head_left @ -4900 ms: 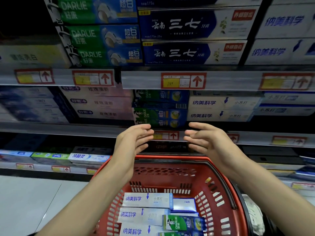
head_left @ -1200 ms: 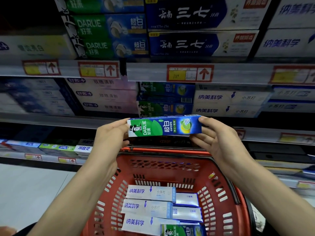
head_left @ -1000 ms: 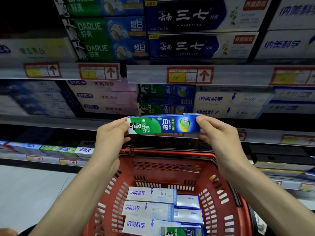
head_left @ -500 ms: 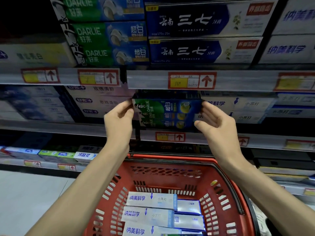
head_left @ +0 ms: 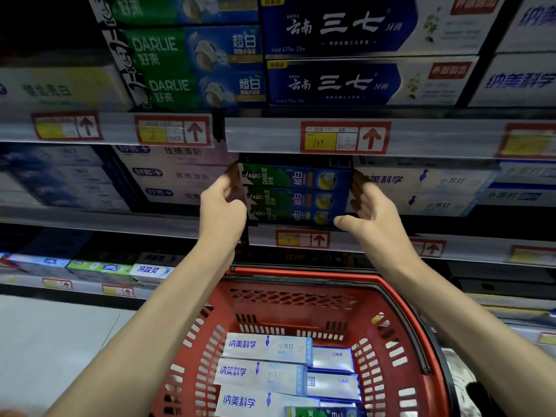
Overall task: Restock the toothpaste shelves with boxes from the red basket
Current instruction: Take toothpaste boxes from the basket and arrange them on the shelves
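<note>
- Dim supermarket aisle; I work at the grey metal middle shelf (head_left: 120,219).
- My right hand (head_left: 373,209) lays straight fingers (head_left: 358,188) against the right end of the green-and-blue cardboard Darlie box (head_left: 294,177). My left hand (head_left: 222,206) bends at the left end; I cannot tell if it grips.
- Half a second ago I held the box just in front; now it tops two matching boxes (head_left: 294,206).
- One restocked; white cardboard boxes (head_left: 264,347) wait in the red plastic basket (head_left: 406,326).

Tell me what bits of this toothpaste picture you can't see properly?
Head view only:
- Left hand: fingertips hidden by the hand's own back, so its grip on the top green box is unclear.
- Bottom green box in the red basket: cut off by the bottom edge.
- Lower price tag: writing too blurred.
</note>
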`<state>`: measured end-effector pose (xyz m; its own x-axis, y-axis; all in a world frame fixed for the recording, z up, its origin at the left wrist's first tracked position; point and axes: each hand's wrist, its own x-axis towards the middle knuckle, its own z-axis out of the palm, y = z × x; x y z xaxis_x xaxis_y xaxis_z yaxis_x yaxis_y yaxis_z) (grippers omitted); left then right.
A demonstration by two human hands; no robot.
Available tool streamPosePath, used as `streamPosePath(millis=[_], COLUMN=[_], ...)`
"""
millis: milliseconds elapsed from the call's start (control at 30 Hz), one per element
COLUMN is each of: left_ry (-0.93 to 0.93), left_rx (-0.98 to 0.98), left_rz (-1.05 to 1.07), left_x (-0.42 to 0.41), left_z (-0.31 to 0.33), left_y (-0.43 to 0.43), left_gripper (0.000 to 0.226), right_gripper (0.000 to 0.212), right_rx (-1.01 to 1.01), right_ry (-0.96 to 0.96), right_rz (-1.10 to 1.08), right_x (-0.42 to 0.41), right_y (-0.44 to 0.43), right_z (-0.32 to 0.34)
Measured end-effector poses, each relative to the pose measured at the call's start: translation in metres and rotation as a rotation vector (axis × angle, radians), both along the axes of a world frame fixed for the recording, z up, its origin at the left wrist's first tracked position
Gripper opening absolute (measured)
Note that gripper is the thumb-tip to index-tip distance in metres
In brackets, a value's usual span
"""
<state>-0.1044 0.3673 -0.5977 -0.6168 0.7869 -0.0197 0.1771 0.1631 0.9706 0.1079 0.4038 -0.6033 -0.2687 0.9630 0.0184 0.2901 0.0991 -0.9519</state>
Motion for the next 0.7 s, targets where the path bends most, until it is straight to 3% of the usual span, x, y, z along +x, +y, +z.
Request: streamPosePath(millis=[100, 333, 700], left_ry=[-0.023, -0.060, -0.205], left_rx=[-0.023, -0.040, 0.014], left_rz=[-0.013, 0.000, 0.097], left_x=[0.001, 0.002, -0.007], left_z=[-0.001, 0.002, 0.005], left_y=[-0.002, -0.005, -0.029], left_gripper=[0.075, 0.074, 0.042], right_gripper=[0.060, 0.072, 0.083], right_rx=[-0.068, -0.088, -0.079], right_ry=[0.005, 0.021, 0.111], right_rz=[0.013, 0.013, -0.086], right_x=[-0.002, -0.003, 0.010], right_y=[0.000, -0.007, -0.009], right_z=[0.000, 0.005, 0.007])
